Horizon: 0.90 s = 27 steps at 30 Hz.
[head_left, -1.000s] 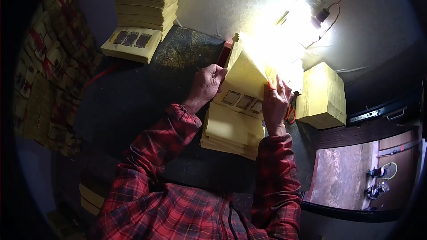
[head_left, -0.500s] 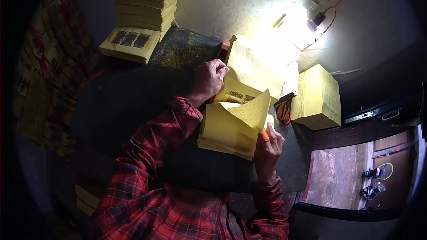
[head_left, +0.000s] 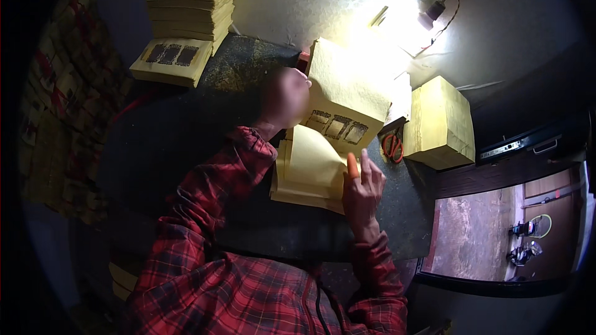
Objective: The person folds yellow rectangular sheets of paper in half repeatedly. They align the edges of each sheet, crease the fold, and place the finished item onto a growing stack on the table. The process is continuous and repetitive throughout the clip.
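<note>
A thick stack of yellowish paper point(head_left: 347, 80) leans up under the lamp, its lower edge printed with three dark patterned blocks. Below it lie loose yellow sheets point(head_left: 304, 177), the top one curving up toward the stack. My left hand point(head_left: 285, 96) is at the stack's left edge; it is smeared, so its fingers' grip does not show. At the right edge of the loose sheets is my right hand point(head_left: 363, 192), fingers stretched out, with an orange cover on one finger. No sheet is visibly held in it.
Red-handled scissors point(head_left: 392, 147) lie right of the stack, beside a big yellow paper block point(head_left: 439, 124). A tall bundle of sheets point(head_left: 189, 15) stands at the back left of the dark table point(head_left: 186, 174). A bare bulb point(head_left: 422, 22) glares at the wall.
The sheet corner raised by my right hand has come down, and the printed blocks now show fully. My right hand's fingers have straightened. The whole view has shifted slightly.
</note>
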Each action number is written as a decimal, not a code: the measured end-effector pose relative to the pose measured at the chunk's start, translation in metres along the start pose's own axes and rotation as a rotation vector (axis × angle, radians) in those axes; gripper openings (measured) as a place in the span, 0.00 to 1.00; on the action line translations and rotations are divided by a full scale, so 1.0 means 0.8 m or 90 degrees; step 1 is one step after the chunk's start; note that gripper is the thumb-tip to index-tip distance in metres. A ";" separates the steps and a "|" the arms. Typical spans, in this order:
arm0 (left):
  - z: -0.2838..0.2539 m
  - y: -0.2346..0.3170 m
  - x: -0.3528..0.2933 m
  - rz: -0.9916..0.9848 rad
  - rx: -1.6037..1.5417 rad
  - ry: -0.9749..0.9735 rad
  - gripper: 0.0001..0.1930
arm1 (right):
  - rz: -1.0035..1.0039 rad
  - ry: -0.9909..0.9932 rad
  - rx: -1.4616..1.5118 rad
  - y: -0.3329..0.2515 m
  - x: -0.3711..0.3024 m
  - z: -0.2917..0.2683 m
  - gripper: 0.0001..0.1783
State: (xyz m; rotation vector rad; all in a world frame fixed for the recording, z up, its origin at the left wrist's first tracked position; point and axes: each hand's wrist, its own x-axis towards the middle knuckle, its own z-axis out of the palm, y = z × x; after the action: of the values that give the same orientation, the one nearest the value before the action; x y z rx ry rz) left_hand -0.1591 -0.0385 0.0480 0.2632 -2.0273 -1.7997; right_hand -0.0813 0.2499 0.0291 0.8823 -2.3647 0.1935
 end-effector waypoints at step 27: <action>0.000 0.002 -0.006 -0.063 -0.081 -0.070 0.09 | 0.047 0.136 0.061 0.078 0.154 0.105 0.21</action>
State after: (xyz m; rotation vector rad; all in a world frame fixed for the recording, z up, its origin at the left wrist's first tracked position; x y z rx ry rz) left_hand -0.1543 -0.0363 0.0490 0.2352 -1.9931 -2.0368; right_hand -0.2361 0.2025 0.0376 0.7778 -2.2041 0.4124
